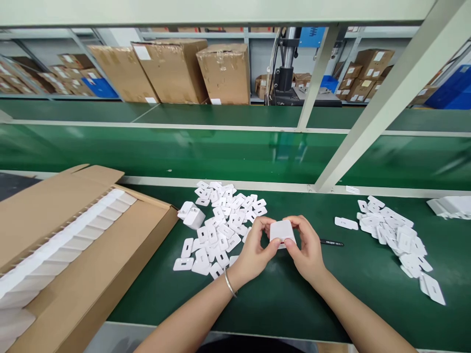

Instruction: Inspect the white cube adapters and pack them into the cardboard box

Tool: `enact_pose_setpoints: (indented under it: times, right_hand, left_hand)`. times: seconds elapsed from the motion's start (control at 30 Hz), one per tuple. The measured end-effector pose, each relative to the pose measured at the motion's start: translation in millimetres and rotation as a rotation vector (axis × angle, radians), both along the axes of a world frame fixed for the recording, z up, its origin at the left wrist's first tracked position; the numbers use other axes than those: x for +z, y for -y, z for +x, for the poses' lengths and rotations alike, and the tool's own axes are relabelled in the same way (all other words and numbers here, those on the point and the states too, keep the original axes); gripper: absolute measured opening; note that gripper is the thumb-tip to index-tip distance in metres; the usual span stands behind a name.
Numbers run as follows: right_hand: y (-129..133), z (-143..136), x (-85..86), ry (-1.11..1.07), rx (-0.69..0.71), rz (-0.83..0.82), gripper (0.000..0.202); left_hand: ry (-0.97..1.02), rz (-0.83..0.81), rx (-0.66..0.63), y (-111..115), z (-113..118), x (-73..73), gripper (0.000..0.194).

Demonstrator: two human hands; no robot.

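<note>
A small white plastic box (282,230), rounded at its corners, is held just above the green bench by both hands. My left hand (259,245) grips its left side, thumb at the near edge. On the opposite side my right hand (303,247) pinches it the same way. The underside is hidden. Left of my hands lies a loose heap of flat white plates (221,230) with slots. Two white blocks like charger housings (194,217) sit beside that heap. A thin black tool, perhaps tweezers (331,242), lies right of my right hand.
An open cardboard box (147,240) at left holds a row of white pieces (69,245). More white plates (401,235) are spread at right, with a white stack (451,207) beyond. A slanted metal post (368,117) rises behind the bench. Cartons (224,73) stand farther back.
</note>
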State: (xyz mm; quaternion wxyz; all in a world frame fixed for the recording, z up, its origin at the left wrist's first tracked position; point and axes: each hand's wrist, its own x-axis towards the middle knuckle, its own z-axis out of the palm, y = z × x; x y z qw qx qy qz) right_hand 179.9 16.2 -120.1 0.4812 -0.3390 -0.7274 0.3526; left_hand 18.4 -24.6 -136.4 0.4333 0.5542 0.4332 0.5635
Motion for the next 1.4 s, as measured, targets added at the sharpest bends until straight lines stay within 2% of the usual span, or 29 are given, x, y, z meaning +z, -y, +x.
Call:
enact_pose_setpoints:
  times: [0.17, 0.4, 0.6, 0.9, 1.17, 1.4]
  right_hand:
    - [-2.8, -2.2, -0.4, -0.021, -0.023, -0.080, 0.016]
    - [-6.1, -4.8, 0.3, -0.096, -0.021, -0.208, 0.029]
    - [-8.4, -0.7, -0.2, -0.064, 0.026, -0.186, 0.034]
    - [-8.2, 2.5, 0.2, -0.046, 0.057, -0.136, 0.029]
    - [-4.6, 0.4, 1.1, 0.012, 0.079, -0.093, 0.033]
    - [-2.6, -3.1, 4.7, 0.034, 0.050, -0.120, 0.027]
  left_hand:
    - [0.016, -0.019, -0.003, -3.2, 2.3, -1.3, 0.038]
    - [-0.053, -0.027, -0.080, -1.5, -1.0, 2.5, 0.042]
    - [0.005, -0.059, -0.068, -2.5, -2.5, 2.9, 0.040]
    - [-0.018, -0.021, -0.100, 0.0, -5.7, 6.1, 0.040]
    - [0.054, -0.019, -0.036, -2.3, -5.5, 2.6, 0.040]
    - [-0.059, 0.034, 0.036, -2.1, -3.6, 0.1, 0.036]
